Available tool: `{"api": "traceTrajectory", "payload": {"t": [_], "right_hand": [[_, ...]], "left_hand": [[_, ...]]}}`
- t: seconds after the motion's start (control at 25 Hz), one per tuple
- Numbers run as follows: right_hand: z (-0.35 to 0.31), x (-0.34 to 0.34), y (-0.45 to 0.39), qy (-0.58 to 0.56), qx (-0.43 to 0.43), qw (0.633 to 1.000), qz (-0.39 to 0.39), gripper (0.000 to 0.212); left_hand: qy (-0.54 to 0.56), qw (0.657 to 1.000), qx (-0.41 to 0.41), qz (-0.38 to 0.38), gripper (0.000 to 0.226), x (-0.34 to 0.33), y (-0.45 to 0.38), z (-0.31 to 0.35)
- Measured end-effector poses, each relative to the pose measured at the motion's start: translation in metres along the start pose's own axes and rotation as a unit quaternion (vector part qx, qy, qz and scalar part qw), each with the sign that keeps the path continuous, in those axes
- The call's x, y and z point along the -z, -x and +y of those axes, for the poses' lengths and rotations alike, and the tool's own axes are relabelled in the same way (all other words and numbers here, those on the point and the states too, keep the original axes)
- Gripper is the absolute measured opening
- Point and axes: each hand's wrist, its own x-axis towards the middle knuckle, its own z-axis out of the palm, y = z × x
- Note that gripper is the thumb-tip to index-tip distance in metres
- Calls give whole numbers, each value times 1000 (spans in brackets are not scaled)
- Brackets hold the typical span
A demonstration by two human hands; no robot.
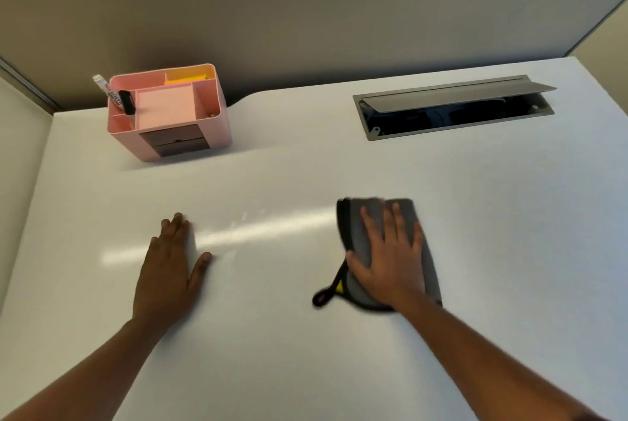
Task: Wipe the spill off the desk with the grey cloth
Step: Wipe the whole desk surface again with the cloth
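A folded grey cloth (pixel 356 230) with black trim and a black loop at its near corner lies flat on the white desk (pixel 306 352), right of centre. My right hand (pixel 390 257) presses down on it with straight, spread fingers. My left hand (pixel 171 264) rests flat on the bare desk to the left, fingers straight. Between the two hands, faint small wet specks (pixel 243 218) show on the desk surface beside a bright light streak.
A pink desk organiser (pixel 204 115) with a marker and sticky notes stands at the back left. An open grey cable hatch (pixel 452 108) is set into the desk at the back right. Grey partition walls close off the back and left.
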Motion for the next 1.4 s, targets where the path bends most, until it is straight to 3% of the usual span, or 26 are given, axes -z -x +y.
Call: {"api": "traceTrajectory", "payload": {"t": [0.16,0.32,0.48,0.68,0.8,0.92,1.0,1.08,1.2,1.28,1.4], "right_hand": [[-19,8,-112,-13,-103,995,-3,97],[-82,10,-194,-24,-101,995,-9,98],[-176,3,-181,-13,35,999,-13,96],[-247,-18,-74,-21,169,985,-17,90],[-206,-32,-4,-23,277,961,-6,90],[-112,-19,-9,17,384,923,-23,95],[-60,2,-43,45,309,950,-26,88],[-39,18,-83,54,148,987,-22,85],[-86,13,-121,27,-22,999,-10,95],[-155,4,-123,8,-31,999,-15,100],[-268,-16,-82,-5,87,996,-25,98]], "left_hand": [[-6,1000,-4,11,76,-6,3,-6],[0,1000,-7,21,72,-10,2,-13],[11,1000,-13,25,69,-13,2,-12],[93,995,-8,45,69,-5,5,-9],[171,984,-3,45,71,7,15,-17],[64,996,35,50,77,17,46,-57],[21,995,84,53,85,20,76,-87],[6,993,104,58,83,18,89,-98],[16,992,105,74,72,13,89,-96],[26,991,98,83,69,14,87,-96],[31,992,87,81,65,12,88,-99]]}}
